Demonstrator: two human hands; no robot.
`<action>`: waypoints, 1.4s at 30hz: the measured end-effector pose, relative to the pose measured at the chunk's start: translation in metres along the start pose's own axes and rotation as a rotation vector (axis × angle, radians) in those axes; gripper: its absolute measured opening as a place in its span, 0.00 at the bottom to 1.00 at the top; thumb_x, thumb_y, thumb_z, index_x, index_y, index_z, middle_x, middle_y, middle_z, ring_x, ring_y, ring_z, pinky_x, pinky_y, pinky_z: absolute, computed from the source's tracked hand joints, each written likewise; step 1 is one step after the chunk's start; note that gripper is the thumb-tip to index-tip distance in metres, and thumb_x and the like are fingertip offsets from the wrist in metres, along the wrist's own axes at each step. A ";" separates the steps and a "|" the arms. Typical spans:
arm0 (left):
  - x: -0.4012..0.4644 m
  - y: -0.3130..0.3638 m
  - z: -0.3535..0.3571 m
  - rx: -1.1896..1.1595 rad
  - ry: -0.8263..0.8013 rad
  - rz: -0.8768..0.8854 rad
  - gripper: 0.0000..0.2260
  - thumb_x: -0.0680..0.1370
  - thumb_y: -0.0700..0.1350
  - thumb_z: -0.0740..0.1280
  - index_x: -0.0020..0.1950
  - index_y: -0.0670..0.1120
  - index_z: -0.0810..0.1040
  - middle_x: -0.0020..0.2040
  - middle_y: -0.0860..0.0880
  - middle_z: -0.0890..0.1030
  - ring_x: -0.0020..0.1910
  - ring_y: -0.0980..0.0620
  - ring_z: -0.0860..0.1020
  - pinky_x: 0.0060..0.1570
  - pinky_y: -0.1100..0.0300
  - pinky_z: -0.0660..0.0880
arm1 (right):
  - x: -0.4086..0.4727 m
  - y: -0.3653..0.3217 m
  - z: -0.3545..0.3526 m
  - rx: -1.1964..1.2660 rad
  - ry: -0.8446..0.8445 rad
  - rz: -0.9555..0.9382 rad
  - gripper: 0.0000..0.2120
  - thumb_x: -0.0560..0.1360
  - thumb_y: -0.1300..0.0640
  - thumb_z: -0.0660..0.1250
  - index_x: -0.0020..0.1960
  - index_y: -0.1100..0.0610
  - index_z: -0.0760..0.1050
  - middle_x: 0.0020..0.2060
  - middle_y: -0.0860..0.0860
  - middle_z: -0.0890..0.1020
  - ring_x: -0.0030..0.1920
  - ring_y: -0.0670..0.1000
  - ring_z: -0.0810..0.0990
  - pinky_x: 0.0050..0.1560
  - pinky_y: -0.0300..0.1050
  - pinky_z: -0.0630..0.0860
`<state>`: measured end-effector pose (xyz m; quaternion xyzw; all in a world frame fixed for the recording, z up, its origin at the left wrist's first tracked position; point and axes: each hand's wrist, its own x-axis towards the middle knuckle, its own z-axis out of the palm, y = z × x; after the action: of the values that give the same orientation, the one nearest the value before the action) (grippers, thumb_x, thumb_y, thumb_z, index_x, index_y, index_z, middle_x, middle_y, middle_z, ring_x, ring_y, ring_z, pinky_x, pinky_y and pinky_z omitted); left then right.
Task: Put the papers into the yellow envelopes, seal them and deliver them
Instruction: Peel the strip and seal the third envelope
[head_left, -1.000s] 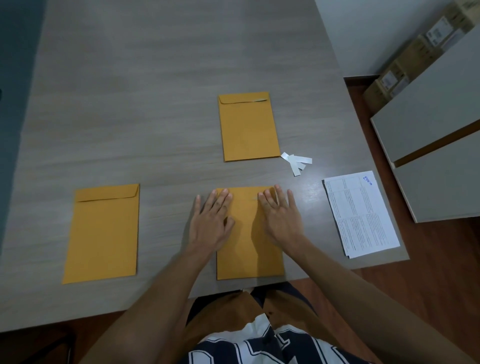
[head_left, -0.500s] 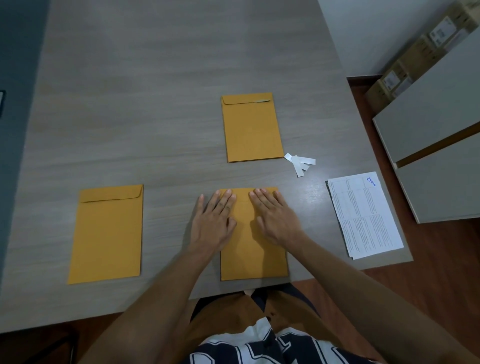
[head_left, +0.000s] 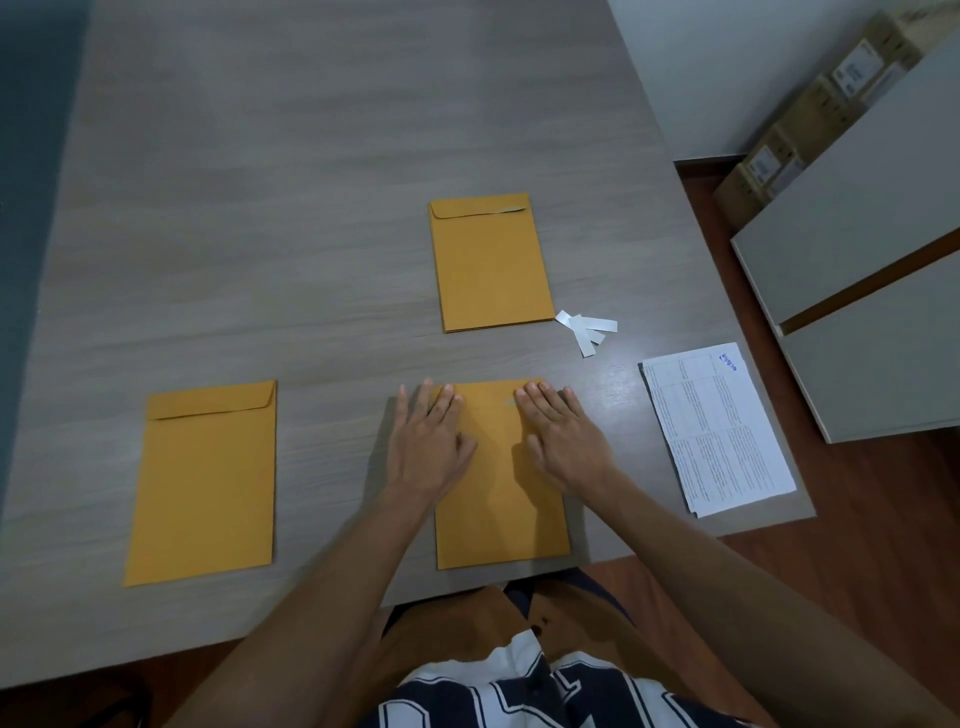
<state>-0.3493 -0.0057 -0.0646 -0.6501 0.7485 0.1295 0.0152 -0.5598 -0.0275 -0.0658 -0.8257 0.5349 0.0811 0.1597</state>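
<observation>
A yellow envelope (head_left: 501, 512) lies at the table's near edge in front of me. My left hand (head_left: 427, 447) presses flat on its upper left part, fingers straight. My right hand (head_left: 563, 441) presses flat on its upper right part, fingertips at the folded flap. A second yellow envelope (head_left: 205, 480) lies to the left with its flap folded down. A small stack of yellow envelopes (head_left: 491, 265) sits farther back in the middle. Printed white papers (head_left: 719, 428) lie at the right near the table's edge.
Several white peel-off strips (head_left: 587, 330) lie between the far envelopes and the papers. The grey wooden table (head_left: 285, 182) stretches far back. White cabinets (head_left: 872, 270) and cardboard boxes (head_left: 810, 114) stand to the right on the brown floor.
My right hand slid left along the envelope's top, then back towards the right. My left hand stayed pressed on the upper left part.
</observation>
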 end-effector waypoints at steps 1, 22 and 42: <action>0.003 0.006 -0.001 -0.014 0.021 0.025 0.27 0.76 0.54 0.56 0.70 0.42 0.73 0.74 0.43 0.70 0.76 0.43 0.63 0.76 0.41 0.52 | 0.000 0.001 0.000 -0.005 -0.001 -0.001 0.34 0.75 0.46 0.39 0.78 0.56 0.53 0.77 0.53 0.58 0.78 0.52 0.53 0.76 0.48 0.40; -0.006 -0.015 0.000 0.009 -0.090 -0.021 0.31 0.79 0.59 0.39 0.80 0.51 0.53 0.80 0.54 0.55 0.80 0.48 0.51 0.77 0.47 0.47 | 0.011 -0.003 -0.008 -0.068 0.106 0.006 0.22 0.79 0.51 0.56 0.71 0.56 0.71 0.69 0.51 0.74 0.70 0.51 0.72 0.68 0.57 0.66; 0.048 -0.013 -0.045 -0.425 -0.194 -0.285 0.12 0.69 0.50 0.78 0.42 0.51 0.76 0.50 0.51 0.77 0.52 0.49 0.74 0.51 0.51 0.74 | 0.057 0.006 -0.053 0.382 -0.022 0.181 0.17 0.66 0.52 0.77 0.49 0.52 0.73 0.49 0.51 0.76 0.53 0.53 0.72 0.51 0.48 0.72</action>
<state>-0.3378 -0.0638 -0.0329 -0.7221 0.6004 0.3421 -0.0319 -0.5436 -0.0977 -0.0344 -0.7280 0.6107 0.0013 0.3115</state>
